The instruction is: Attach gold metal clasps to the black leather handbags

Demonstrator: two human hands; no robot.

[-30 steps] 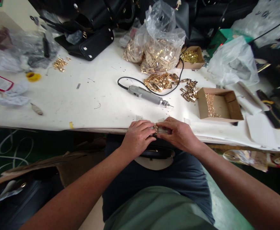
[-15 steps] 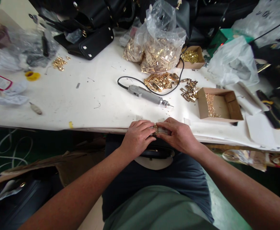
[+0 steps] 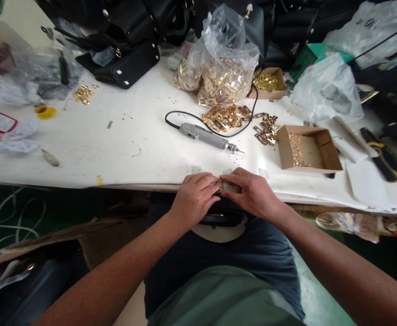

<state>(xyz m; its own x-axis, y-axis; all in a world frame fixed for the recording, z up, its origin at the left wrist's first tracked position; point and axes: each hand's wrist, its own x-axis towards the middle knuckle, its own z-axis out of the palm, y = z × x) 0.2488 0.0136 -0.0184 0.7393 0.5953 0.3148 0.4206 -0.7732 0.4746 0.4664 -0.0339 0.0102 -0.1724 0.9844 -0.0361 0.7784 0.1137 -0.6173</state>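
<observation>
At the table's front edge, my left hand (image 3: 197, 195) and my right hand (image 3: 249, 189) meet with their fingertips closed on a small gold metal piece (image 3: 220, 185). Fingers cover most of that piece. Below them, a black and cream bag (image 3: 219, 226) rests at my lap, partly under the hands. A grey electric screwdriver (image 3: 205, 136) lies on the table beyond my hands, its tip pointing right. Behind it is a pile of gold metal plates (image 3: 224, 117).
An open cardboard box (image 3: 309, 149) with small screws sits right. Further back are clear bags of gold parts (image 3: 224, 79), a small box (image 3: 269, 83) and black handbags (image 3: 123, 63). Pliers (image 3: 378, 154) lie far right on the white table (image 3: 83, 154).
The view has shifted slightly. Both hands stay closed at the gold piece, with only slight finger movement.
</observation>
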